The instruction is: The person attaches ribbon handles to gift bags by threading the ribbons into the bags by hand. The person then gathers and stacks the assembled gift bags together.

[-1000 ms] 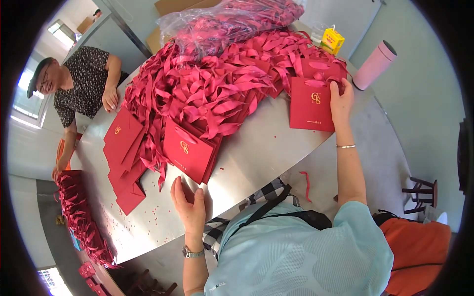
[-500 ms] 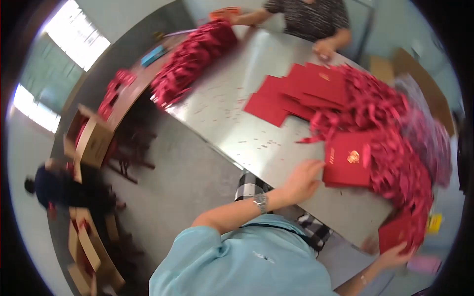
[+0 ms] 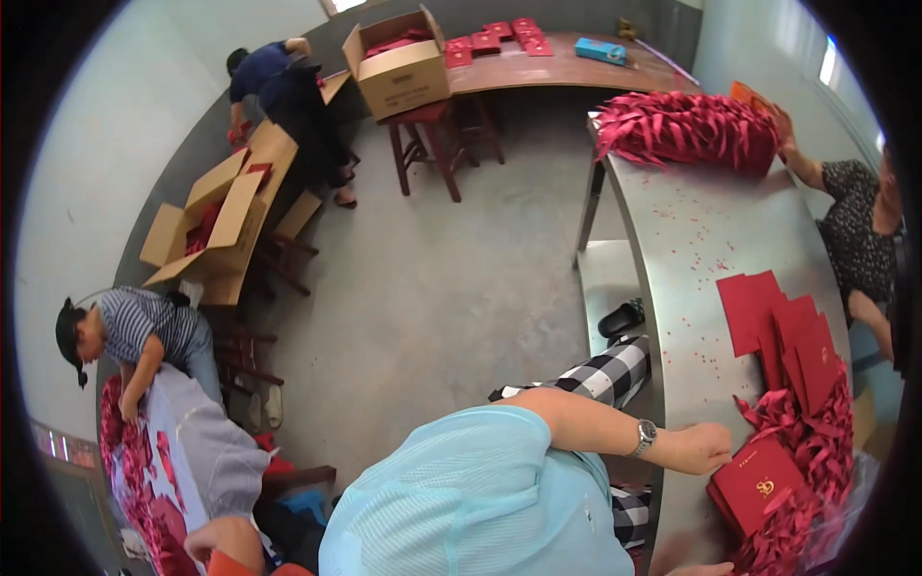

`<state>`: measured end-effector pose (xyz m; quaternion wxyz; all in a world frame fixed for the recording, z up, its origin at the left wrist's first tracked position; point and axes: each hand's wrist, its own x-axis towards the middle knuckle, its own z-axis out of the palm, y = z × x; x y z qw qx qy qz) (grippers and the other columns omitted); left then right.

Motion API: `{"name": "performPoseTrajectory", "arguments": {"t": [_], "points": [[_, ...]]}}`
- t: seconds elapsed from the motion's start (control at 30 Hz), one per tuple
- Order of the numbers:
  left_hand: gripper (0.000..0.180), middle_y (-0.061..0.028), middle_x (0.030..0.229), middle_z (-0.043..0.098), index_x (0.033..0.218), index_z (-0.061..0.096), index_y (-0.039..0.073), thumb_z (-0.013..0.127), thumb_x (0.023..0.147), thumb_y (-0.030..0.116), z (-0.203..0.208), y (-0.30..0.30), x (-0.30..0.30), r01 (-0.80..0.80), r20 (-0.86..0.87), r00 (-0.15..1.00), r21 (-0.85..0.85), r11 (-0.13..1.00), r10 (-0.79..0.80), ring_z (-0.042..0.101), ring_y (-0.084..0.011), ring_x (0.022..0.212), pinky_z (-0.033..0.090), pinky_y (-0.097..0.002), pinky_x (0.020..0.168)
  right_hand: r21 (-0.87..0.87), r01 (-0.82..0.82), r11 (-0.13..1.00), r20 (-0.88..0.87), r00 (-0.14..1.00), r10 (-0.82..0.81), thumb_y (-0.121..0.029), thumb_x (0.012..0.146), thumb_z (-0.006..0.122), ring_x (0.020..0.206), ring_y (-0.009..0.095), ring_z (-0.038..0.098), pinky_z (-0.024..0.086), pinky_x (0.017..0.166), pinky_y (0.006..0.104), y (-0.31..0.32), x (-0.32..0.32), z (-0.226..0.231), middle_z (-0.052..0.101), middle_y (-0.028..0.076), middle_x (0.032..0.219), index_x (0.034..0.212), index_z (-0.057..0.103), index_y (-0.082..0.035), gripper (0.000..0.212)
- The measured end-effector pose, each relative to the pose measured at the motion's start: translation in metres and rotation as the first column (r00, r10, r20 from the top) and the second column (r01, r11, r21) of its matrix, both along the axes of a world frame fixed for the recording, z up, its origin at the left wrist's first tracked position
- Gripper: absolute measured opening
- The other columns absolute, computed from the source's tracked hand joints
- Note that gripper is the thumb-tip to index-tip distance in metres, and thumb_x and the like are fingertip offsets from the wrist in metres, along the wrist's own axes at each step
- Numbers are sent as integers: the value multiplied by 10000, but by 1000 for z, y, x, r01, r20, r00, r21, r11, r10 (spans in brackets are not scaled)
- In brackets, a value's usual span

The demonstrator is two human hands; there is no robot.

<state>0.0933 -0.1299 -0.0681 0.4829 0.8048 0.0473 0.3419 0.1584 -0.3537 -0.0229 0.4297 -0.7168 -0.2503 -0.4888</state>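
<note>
Flat red packets (image 3: pixel 765 482) with a gold emblem lie stacked on the metal table (image 3: pixel 672 317), with glossy red ribbons (image 3: pixel 828 451) bunched along their far side. My left hand (image 3: pixel 703 447), a watch on its wrist, is beside the stack's near left corner. Its fingers are curled together; whether anything is pinched in them is hidden. Only a little of my right hand (image 3: pixel 706 569) shows at the lower edge, below the stack, and its fingers are mostly cut off. Farther up the table more red packets (image 3: pixel 802 350) lie fanned out.
Across the table sits a person (image 3: pixel 855 226), one hand by a long ribbon-fringed pile (image 3: pixel 687 130). Red scraps dot the tabletop. Cartons (image 3: pixel 408 82), stools (image 3: pixel 423 144) and a side bench (image 3: pixel 557 72) line the walls. Two other people work at the left; an orange-sleeved arm (image 3: pixel 235 547) shows lower left.
The view has swung to the left, so the table now appears at the right side. My left hand stays by the stack, its fingers now more curled. My right hand has mostly left the picture.
</note>
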Motion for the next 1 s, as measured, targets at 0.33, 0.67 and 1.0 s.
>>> {"name": "performPoseTrajectory", "arguments": {"t": [0.33, 0.67, 1.0], "points": [[250, -193, 732, 586, 652, 563, -13, 591, 833, 157, 12, 2, 1, 28, -93, 995, -20, 999, -29, 572, -387, 798, 468, -468, 739, 44, -63, 997, -183, 981, 70, -270, 973, 548, 1002, 308, 583, 472, 896, 392, -3, 4, -19, 595, 196, 1129, 1200, 544, 43, 387], [239, -199, 723, 584, 655, 577, -20, 608, 818, 152, 11, 0, 0, 49, -69, 997, 42, 998, -46, 580, -380, 793, 469, -465, 748, 94, -119, 988, -292, 946, 141, -167, 971, 522, 902, 292, 605, 496, 828, 376, -8, 6, -24, 634, 178, 1006, 1120, 578, 64, 282], [251, -196, 722, 584, 657, 580, -23, 607, 824, 163, 14, 2, 0, 44, -71, 997, 20, 999, -42, 576, -382, 782, 469, -462, 748, 41, -215, 976, -494, 845, 207, -160, 971, 521, 906, 285, 613, 498, 845, 366, -17, 8, -27, 634, 184, 1033, 1146, 581, 58, 286]]}}
